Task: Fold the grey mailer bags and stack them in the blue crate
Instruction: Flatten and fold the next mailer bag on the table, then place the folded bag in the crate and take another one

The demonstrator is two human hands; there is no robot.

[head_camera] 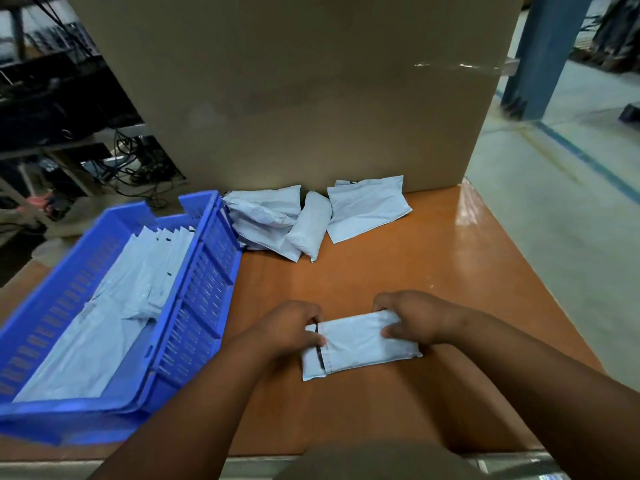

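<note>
A folded grey mailer bag (360, 344) lies on the orange table in front of me. My left hand (289, 329) pinches its left end, fingers curled over the far edge and thumb on top. At the bag's right end, my right hand (412, 318) grips it the same way. The blue crate (207, 282) stands to the left and holds several folded mailer bags (152, 265) leaning in a row. A loose pile of unfolded mailer bags (311, 216) lies at the back of the table.
A large cardboard box (294, 91) stands upright behind the pile. The orange table (433, 265) ends on the right above a concrete floor. Shelving and cables fill the dark area at the back left.
</note>
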